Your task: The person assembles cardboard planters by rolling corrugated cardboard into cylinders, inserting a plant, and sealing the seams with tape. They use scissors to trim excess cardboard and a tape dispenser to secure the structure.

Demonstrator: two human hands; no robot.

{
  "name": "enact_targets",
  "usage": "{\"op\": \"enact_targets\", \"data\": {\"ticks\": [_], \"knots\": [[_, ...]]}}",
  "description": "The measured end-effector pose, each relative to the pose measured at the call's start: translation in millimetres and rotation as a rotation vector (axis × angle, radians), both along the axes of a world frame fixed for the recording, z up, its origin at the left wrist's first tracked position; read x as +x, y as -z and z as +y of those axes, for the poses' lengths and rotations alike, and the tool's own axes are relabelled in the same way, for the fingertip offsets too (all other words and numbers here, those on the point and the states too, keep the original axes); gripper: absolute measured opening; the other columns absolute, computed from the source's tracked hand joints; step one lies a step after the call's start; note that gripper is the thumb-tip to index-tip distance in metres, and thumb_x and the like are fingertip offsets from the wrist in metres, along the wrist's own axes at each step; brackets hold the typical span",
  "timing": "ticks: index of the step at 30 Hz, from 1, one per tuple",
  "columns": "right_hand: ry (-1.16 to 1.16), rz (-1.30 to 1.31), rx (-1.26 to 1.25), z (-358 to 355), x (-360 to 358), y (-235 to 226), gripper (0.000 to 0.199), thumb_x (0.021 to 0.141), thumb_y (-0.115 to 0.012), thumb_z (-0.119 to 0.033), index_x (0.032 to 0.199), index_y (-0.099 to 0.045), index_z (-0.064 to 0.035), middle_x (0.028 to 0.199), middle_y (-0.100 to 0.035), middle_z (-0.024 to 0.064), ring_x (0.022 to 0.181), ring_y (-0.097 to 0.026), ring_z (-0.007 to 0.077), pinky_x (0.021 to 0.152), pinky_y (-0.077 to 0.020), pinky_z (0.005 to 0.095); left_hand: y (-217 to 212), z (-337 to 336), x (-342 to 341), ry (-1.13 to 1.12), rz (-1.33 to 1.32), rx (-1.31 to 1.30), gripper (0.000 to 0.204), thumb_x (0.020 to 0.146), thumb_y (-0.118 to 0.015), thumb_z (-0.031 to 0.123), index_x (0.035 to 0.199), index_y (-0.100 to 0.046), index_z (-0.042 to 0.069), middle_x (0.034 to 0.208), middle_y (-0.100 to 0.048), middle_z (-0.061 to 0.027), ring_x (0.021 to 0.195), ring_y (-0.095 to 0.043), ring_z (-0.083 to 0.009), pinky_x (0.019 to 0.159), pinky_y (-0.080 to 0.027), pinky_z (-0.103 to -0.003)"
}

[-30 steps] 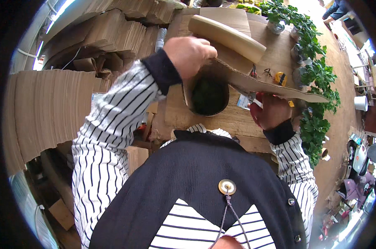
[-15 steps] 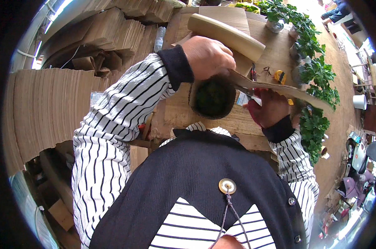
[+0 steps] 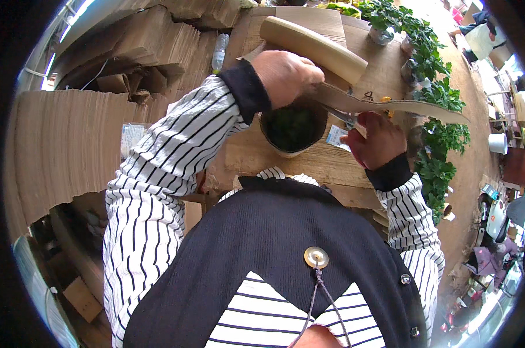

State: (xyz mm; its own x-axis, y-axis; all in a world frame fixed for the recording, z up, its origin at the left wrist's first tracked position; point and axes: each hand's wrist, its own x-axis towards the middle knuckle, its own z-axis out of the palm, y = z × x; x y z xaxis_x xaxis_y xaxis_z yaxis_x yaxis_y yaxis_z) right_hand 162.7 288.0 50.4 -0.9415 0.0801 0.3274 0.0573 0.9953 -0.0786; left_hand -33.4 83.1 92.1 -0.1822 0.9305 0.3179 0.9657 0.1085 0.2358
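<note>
A round cardboard sleeve (image 3: pixel 290 152) stands on the wooden bench, its top open towards me, with green leaves (image 3: pixel 294 124) inside. My left hand (image 3: pixel 288 79) is closed on the sleeve's far rim, where a long, wavy cardboard strip (image 3: pixel 402 106) runs off to the right. My right hand (image 3: pixel 378 139) grips scissors (image 3: pixel 339 115). Their blades point left at the rim, just below the strip. The fingers and palm hide most of the scissor handles. How far the blades are apart, I cannot make out.
A rolled tan sheet (image 3: pixel 315 49) lies beyond my hands. A printed card (image 3: pixel 338 137) rests beside the sleeve. Leafy potted plants (image 3: pixel 439 168) line the bench's right side. Cardboard stacks (image 3: pixel 71 151) fill the left, near a clear plastic bottle (image 3: pixel 219 53). Another person (image 3: pixel 480 37) is at far right.
My right hand and the strip have risen slightly, so the strip now covers most of the yellow tape measure. The sleeve sits a little higher in view and more of its leaves show.
</note>
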Motion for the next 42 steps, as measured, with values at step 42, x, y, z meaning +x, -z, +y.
{"op": "enact_targets", "data": {"ticks": [42], "knots": [[-0.203, -0.066, 0.06, -20, -20, -11, 0.024, 0.074, -0.068, -0.03, 0.09, -0.068, -0.0122, 0.082, -0.069, 0.0106, 0.072, -0.067, 0.0295, 0.072, -0.0525, 0.0446, 134, -65, 82, -0.417, -0.619, 0.399, 0.048, 0.082, -0.056, 0.01, 0.129, -0.053, 0.002, 0.126, -0.057, -0.0229, 0.118, -0.055, -0.0356, 0.103, -0.043, -0.039]]}}
